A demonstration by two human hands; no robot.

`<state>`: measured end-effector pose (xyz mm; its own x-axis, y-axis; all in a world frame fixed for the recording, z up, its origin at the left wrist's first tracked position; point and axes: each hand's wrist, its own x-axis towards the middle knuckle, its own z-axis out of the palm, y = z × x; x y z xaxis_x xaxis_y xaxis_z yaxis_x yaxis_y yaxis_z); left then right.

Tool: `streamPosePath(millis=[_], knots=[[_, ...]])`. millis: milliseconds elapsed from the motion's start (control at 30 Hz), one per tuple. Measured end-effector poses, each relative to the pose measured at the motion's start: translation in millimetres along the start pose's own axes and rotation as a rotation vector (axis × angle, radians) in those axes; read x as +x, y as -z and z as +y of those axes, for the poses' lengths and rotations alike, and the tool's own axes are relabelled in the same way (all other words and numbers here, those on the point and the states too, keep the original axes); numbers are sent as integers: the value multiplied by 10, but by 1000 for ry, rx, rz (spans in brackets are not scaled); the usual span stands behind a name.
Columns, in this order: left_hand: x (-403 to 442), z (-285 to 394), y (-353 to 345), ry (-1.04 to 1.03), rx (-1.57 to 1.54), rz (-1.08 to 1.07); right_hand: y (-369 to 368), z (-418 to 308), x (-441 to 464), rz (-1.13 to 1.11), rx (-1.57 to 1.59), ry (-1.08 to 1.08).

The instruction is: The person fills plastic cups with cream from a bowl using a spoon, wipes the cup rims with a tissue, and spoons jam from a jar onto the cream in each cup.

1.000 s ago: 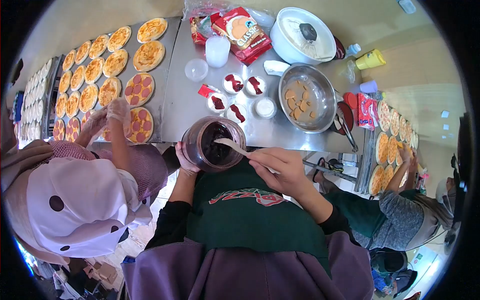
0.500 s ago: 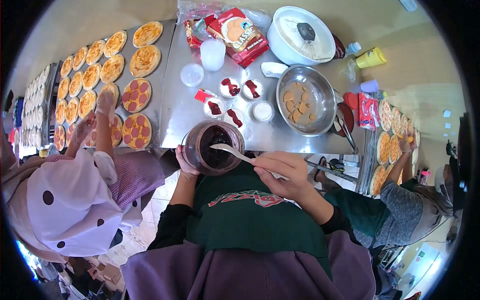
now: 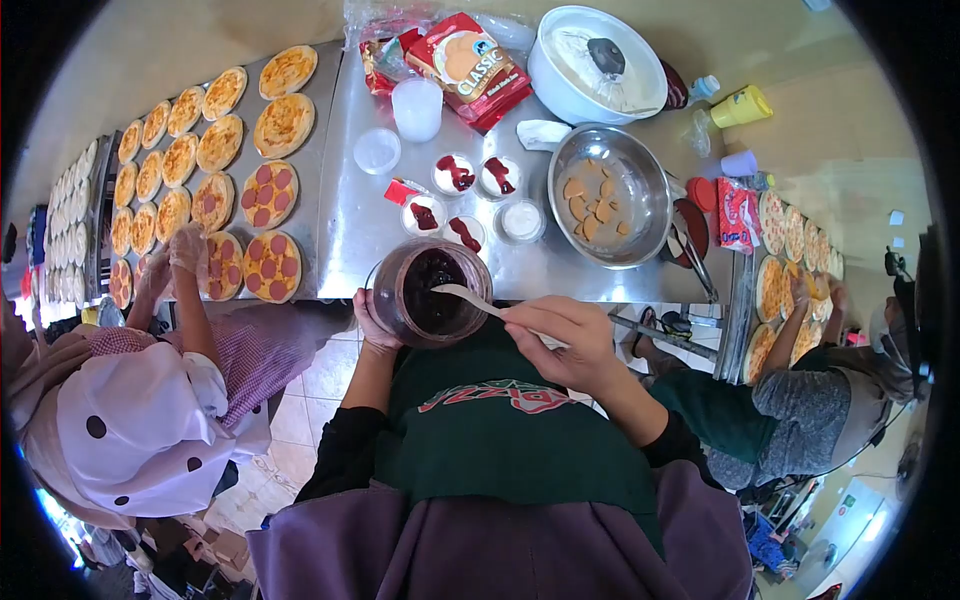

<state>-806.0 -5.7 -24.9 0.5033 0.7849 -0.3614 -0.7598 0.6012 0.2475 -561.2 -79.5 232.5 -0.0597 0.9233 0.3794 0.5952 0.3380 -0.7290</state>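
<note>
My left hand (image 3: 374, 322) is wrapped round the side of a glass jar (image 3: 403, 325), tilted at the table's near edge. Dark red jam (image 3: 428, 305) lies inside it. Between the fingers and thumb of my right hand (image 3: 562, 340) is a white plastic spoon (image 3: 470, 297), its bowl end down in the jar's mouth by the jam. Just beyond the jar stand several small cups; one cup with red topping (image 3: 454, 175) is at the back, and another cup (image 3: 522, 221) shows only white filling.
A steel bowl (image 3: 652, 165) with biscuit pieces stands right of the cups. Behind are a white tub (image 3: 545, 75), a red biscuit bag (image 3: 470, 70) and stacked clear cups (image 3: 416, 108). Co-workers handle pizzas on both sides; a gloved hand (image 3: 188, 250) is at left.
The spoon has shifted slightly right within the jar, still in my right hand. At left, the co-worker's gloved hand has moved down and left off a pizza; the view has shifted slightly.
</note>
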Motion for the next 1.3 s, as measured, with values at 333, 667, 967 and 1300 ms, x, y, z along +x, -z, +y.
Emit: streamPosePath(millis=[333, 667, 967, 1300], knots=[[-92, -20, -212, 61, -119, -27, -32, 2, -131, 310, 706, -713], [-283, -56, -654, 187, -147, -140, 7, -109, -278, 341, 755, -659], [-330, -116, -1065, 332, -170, -210, 284, -144, -429, 371, 822, -679], [-336, -224, -1525, 757, -162, -384, 994, -597, -558, 623, 1254, -216]])
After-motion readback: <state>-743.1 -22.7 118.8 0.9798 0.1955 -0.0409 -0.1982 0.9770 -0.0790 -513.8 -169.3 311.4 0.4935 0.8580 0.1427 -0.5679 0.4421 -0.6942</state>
